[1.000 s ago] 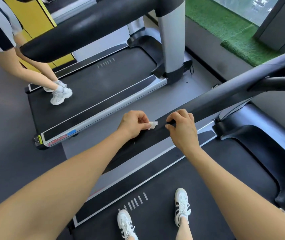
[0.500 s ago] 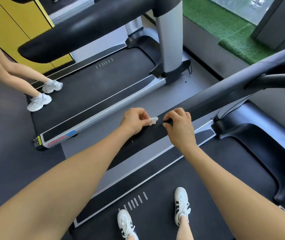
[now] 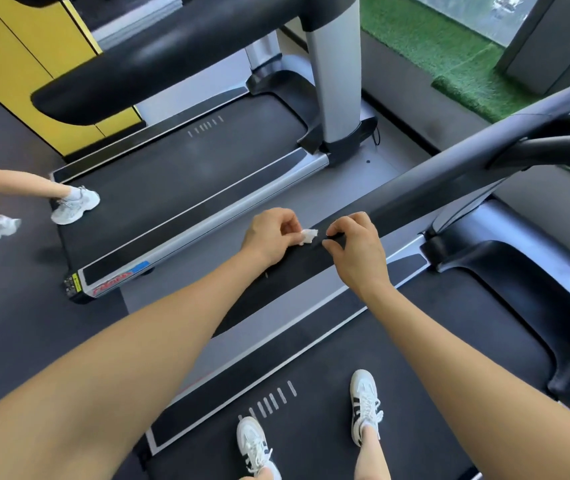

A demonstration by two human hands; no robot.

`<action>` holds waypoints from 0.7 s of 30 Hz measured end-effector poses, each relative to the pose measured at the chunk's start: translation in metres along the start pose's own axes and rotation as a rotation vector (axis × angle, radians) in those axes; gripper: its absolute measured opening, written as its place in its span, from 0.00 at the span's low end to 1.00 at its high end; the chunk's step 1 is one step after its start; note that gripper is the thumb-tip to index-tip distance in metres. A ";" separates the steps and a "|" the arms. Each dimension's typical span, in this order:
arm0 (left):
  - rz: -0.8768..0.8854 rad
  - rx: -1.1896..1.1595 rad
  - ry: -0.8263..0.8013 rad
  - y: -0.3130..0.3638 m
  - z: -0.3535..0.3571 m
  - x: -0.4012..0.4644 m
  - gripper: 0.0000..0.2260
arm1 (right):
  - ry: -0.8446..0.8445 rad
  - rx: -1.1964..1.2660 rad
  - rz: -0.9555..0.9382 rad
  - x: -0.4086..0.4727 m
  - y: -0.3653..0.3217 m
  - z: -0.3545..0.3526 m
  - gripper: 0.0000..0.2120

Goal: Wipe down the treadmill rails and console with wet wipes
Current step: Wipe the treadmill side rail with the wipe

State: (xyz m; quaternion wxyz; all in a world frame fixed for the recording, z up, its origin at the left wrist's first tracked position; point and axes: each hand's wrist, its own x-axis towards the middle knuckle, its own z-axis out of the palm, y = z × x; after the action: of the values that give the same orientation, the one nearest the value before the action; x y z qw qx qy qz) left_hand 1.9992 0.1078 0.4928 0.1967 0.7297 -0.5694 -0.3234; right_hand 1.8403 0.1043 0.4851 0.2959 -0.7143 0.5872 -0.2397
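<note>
Both hands work at the middle of the frame, on top of the black handrail (image 3: 415,206) that runs from the lower centre up to the right edge. Curled into a loose fist, the left hand (image 3: 271,235) pinches a small crumpled white wet wipe (image 3: 308,235) between thumb and fingers, with the wipe sticking out to the right and lying on the rail's top. Just beside it, apart from the wipe by a narrow gap, the right hand (image 3: 354,249) rests on the same rail with its fingers bent and its thumb and forefinger tips pressed to the black surface; whether they pinch anything there is too small to tell.

Below the rail lies the dark belt (image 3: 397,358) of the treadmill, with the person's two white shoes (image 3: 365,407) standing on it at the bottom of the frame, near a row of short white marks (image 3: 269,403).

Across a strip of grey floor, a second treadmill (image 3: 190,188) fills the upper left, its silver upright (image 3: 335,67) rising at top centre. Another person's legs and pale sneakers (image 3: 73,206) show at the left edge, one foot on that treadmill's deck. Yellow panels (image 3: 9,57) stand at upper left and green turf (image 3: 449,53) at upper right.
</note>
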 end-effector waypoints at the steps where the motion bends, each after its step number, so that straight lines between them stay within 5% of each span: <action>1: 0.013 0.020 0.001 -0.011 -0.006 -0.013 0.09 | 0.005 0.005 0.008 0.000 -0.001 0.001 0.04; 7: 0.045 0.101 0.069 -0.066 -0.024 -0.084 0.10 | -0.003 0.038 0.032 0.001 0.000 0.001 0.05; 16: 0.152 0.155 0.113 0.008 0.015 -0.025 0.07 | 0.018 0.025 0.035 0.003 0.001 0.003 0.04; 21: 0.185 0.220 0.082 -0.026 -0.007 -0.056 0.07 | 0.010 -0.005 0.012 0.003 0.000 0.001 0.04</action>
State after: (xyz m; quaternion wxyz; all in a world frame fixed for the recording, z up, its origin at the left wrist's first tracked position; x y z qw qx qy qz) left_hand 2.0143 0.1685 0.4941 0.1676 0.7038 -0.6578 -0.2093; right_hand 1.8416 0.1018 0.4840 0.2926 -0.7102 0.5935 -0.2401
